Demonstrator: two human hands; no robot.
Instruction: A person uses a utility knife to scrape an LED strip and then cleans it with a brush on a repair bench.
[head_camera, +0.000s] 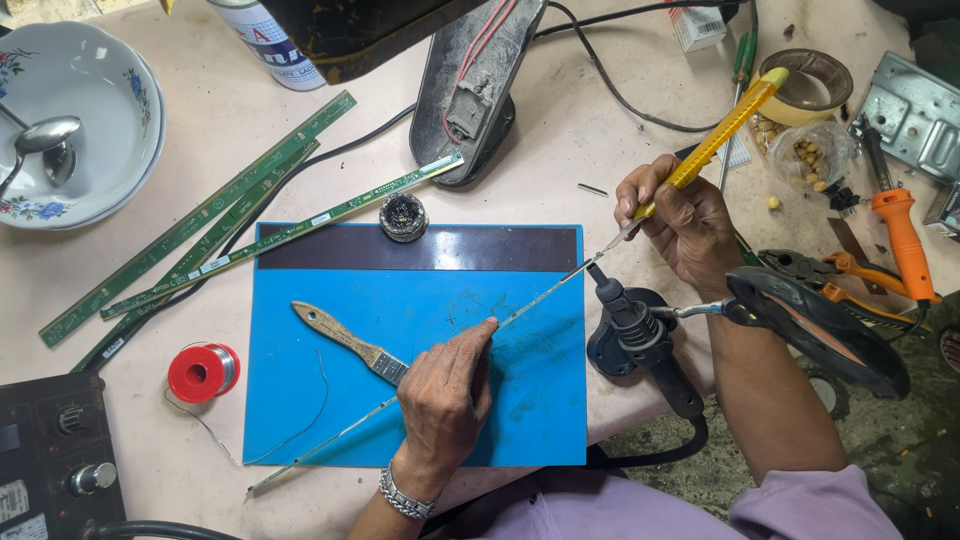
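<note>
A white floral bowl (110, 110) sat well off the far left corner of the blue mat (400, 330), holding a metal spoon (40, 140), and its left side was cut off by the frame. Beyond the mat's far right corner, a small clear bag (815, 155) held pale nuts or seeds, too small to tell which, beside a roll of tape (812, 85). On the mat, the left hand (445, 400) pressed its index fingertip down on a thin LED strip (530, 305) that ran diagonally across the mat, the other fingers curled in. The right hand (680, 225), over the mat's right edge, was closed around a yellow utility knife (715, 135), its blade touching the strip's far end. A worn brush (345, 340) lay on the mat, partly hidden under the left hand. A red solder spool (203, 372) sat left of the mat. A soldering iron (640, 335) rested just off the mat's right edge, its cable vanishing under the arm.
</note>
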